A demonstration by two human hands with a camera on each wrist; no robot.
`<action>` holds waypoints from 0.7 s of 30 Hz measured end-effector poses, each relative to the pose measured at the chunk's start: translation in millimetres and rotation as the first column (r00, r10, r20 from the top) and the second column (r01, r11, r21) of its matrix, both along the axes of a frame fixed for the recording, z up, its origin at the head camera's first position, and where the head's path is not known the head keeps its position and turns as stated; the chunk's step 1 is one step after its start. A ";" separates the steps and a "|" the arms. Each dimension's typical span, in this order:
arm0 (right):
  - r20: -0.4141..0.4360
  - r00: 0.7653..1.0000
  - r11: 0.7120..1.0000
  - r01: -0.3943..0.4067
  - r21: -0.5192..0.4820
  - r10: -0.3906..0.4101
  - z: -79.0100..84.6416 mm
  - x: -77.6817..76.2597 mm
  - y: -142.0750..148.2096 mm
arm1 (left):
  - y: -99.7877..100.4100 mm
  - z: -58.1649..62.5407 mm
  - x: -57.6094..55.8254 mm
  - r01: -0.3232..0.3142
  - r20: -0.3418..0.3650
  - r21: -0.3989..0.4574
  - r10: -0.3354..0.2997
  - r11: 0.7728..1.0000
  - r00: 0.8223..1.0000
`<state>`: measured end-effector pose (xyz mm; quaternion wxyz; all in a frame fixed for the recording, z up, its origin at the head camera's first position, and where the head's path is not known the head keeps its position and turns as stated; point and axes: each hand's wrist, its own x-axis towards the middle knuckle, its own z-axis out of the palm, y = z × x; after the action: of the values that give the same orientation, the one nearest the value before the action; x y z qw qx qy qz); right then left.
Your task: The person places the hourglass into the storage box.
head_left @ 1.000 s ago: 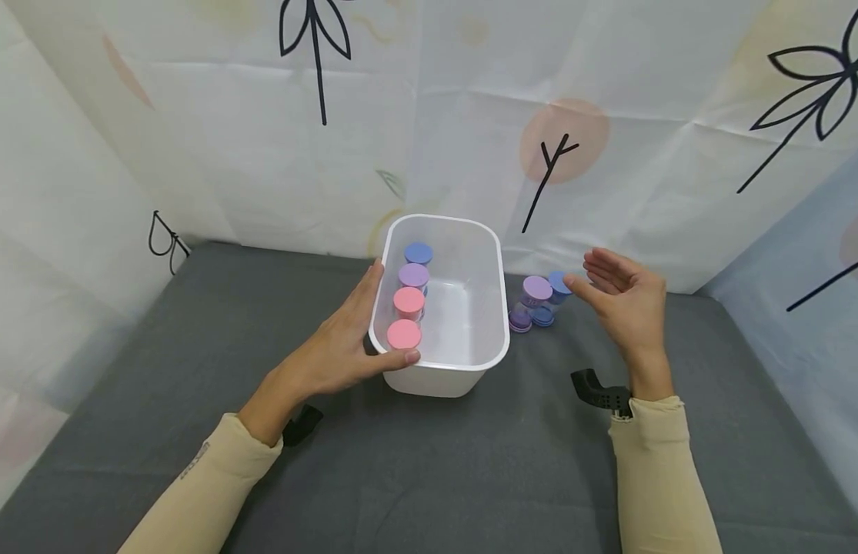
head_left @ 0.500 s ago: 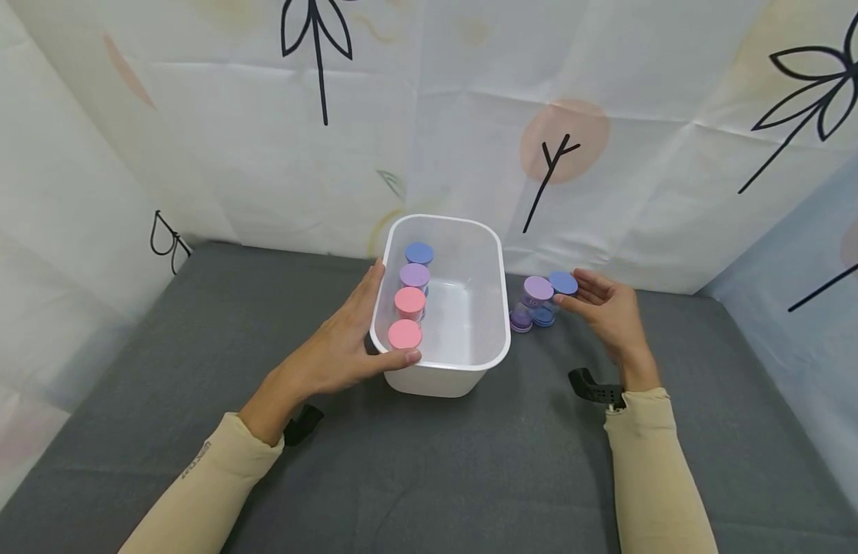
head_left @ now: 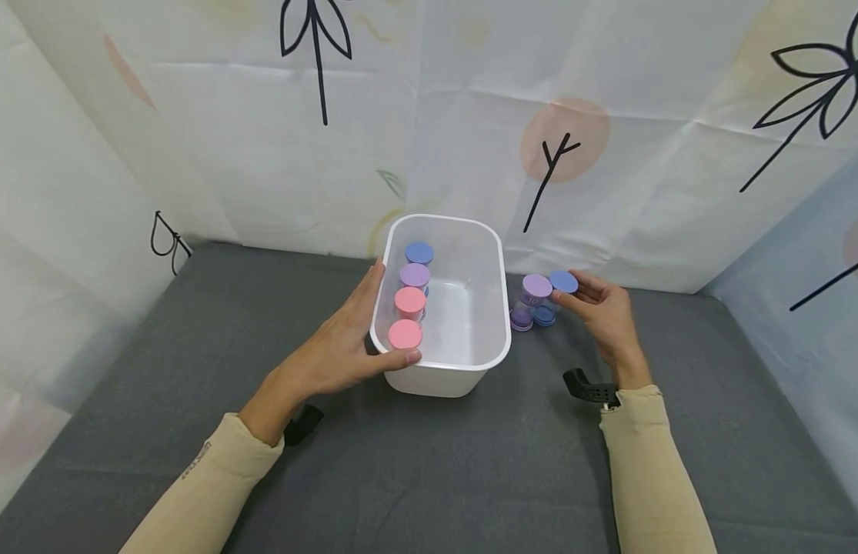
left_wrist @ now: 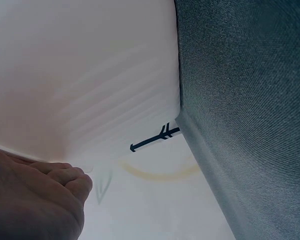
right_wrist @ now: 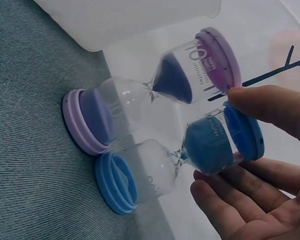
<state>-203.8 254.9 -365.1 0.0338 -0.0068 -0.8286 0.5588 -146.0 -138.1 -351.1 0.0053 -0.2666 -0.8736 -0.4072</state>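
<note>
Right hand [head_left: 606,317] pinches the blue sand timer [right_wrist: 207,146] near its top: thumb at the edge of the upper cap, fingers around the far side of the upper bulb. Timer stands on end on the gray cloth [head_left: 429,477], right of the white plastic bin [head_left: 435,382]; blue sand visible in its upper bulb. Purple sand timer [right_wrist: 174,79], marked "10 minutes", stands just beside it on the bin side, dark purple sand in its upper bulb. Left hand [head_left: 332,350] spread against the bin's near-left corner, fingers extended along the left wall, thumb lying on the near rim. Hands well apart. Inside the bin, a row along the left wall, far to near: blue-capped timer [head_left: 418,253], purple-capped timer [head_left: 414,275], two pink-capped timers [head_left: 409,300]; their lower parts mostly hidden. Behind: white printed backdrop [head_left: 463,154].
</note>
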 end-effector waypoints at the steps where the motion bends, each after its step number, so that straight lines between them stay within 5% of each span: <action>1: -0.006 1.000 1.000 0.002 -0.005 -0.002 -0.7 -0.4 -0.4 | 0.0 0.1 0.0 0.000 0.000 0.001 0.000 1.000 1.000; 12: -0.078 0.997 0.997 0.022 -0.069 -0.028 -8.9 -3.8 -6.7 | 0.0 -0.6 -1.0 0.005 -0.020 0.006 -0.005 1.000 1.000; 21: -0.061 0.991 0.983 0.108 -0.148 -0.118 4.4 4.6 -0.1 | 0.3 -0.7 -0.9 0.006 -0.019 0.003 -0.006 1.000 1.000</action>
<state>-199.2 254.9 -360.7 0.0937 -0.0366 -0.7825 0.6145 -146.9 -137.8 -351.8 0.0129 -0.2732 -0.8720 -0.4060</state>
